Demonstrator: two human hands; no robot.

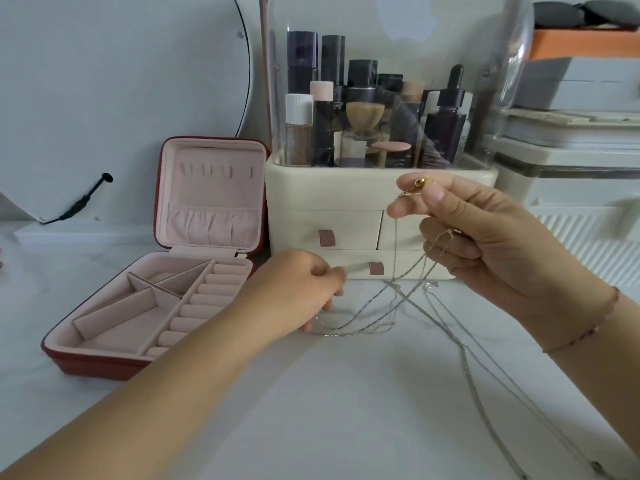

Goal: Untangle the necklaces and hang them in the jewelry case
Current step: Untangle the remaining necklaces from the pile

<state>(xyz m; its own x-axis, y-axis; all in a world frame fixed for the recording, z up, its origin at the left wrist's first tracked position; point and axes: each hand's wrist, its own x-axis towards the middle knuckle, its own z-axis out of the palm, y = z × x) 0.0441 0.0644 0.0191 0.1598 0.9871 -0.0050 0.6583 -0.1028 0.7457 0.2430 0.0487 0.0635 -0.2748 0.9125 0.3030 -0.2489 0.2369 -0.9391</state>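
Necklaces (408,299): thin silver chains, crossed over one another between the two hands.
Right hand (485,237): raised; thumb and forefinger pinch a gold clasp (417,185), and the lower fingers curl round more chain ends.
Drop from that grip: strands hang almost straight down to the table (346,410) and cross just above it.
Left hand (301,292): low on the table, fingers curled onto the loop that swings leftward; it seems to pinch one strand.
Loose strands: trail along the table toward the near right.
Long axis: high-right clasp to low-left loop.
Jewelry case (104,367): open, left of both hands; the hooks (214,171) in its upright lid are bare.
Nearer hand: the left is nearer the case, but the clasp end likely has to travel leftward.
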